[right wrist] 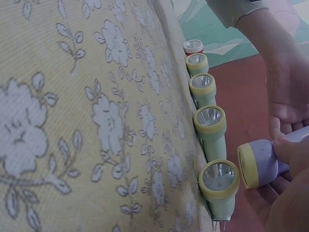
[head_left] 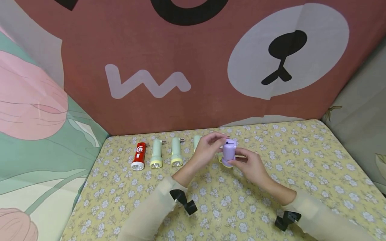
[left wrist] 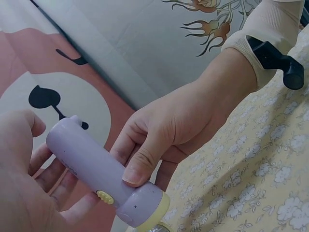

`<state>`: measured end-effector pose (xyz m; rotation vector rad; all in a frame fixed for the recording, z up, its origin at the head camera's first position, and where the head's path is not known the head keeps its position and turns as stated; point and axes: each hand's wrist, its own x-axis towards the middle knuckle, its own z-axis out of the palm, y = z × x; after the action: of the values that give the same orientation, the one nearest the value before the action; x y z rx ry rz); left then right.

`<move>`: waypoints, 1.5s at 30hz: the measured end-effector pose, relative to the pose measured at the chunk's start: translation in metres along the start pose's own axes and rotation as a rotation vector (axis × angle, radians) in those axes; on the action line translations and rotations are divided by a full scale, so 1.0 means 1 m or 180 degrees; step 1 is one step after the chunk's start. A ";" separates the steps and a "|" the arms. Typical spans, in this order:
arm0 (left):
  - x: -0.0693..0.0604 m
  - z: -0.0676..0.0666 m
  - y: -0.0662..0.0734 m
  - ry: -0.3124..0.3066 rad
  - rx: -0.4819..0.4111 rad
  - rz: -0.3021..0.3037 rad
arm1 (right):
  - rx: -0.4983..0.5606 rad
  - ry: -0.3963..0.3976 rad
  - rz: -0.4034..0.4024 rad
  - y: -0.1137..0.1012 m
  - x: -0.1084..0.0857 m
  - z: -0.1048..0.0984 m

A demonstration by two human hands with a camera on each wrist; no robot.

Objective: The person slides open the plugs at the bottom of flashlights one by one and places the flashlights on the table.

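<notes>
A purple flashlight (head_left: 229,152) with a yellow rim is held above the table, its lens end tilted down toward the near side. My right hand (head_left: 251,164) grips it near the head, thumb on one side and fingers on the other; the thumb shows in the left wrist view on the purple barrel (left wrist: 91,157). At the tail end, my left hand (head_left: 208,147) has fairly straight fingers against the barrel, with the thumb (left wrist: 31,121) apart from it. A yellow slide switch (left wrist: 105,197) is on its side. Just beside its head stands a green flashlight (right wrist: 219,181) with a yellow rim.
In a row to the left lie a red flashlight (head_left: 140,154) with a white rim and several green flashlights (head_left: 157,152), lens ends toward me. Metal prongs stick out at their tails. A flowered cloth (head_left: 217,207) covers the table, and a printed bear curtain (head_left: 187,110) hangs behind.
</notes>
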<state>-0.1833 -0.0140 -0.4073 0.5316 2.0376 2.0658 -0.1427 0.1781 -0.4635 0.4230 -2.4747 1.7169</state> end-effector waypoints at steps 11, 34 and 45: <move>0.001 0.005 0.006 -0.0035 -0.0155 -0.0060 | -0.0133 -0.0020 -0.0080 -0.003 -0.002 -0.005; 0.001 0.007 0.013 -0.0079 0.0098 0.0110 | -0.0238 0.0078 -0.0367 -0.008 0.001 -0.004; 0.000 0.011 0.012 -0.0019 0.0279 0.0197 | -0.0289 0.0119 -0.0476 -0.010 -0.001 -0.005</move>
<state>-0.1780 -0.0046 -0.3956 0.6223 2.1424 2.0132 -0.1397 0.1792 -0.4532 0.5464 -2.4160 1.5357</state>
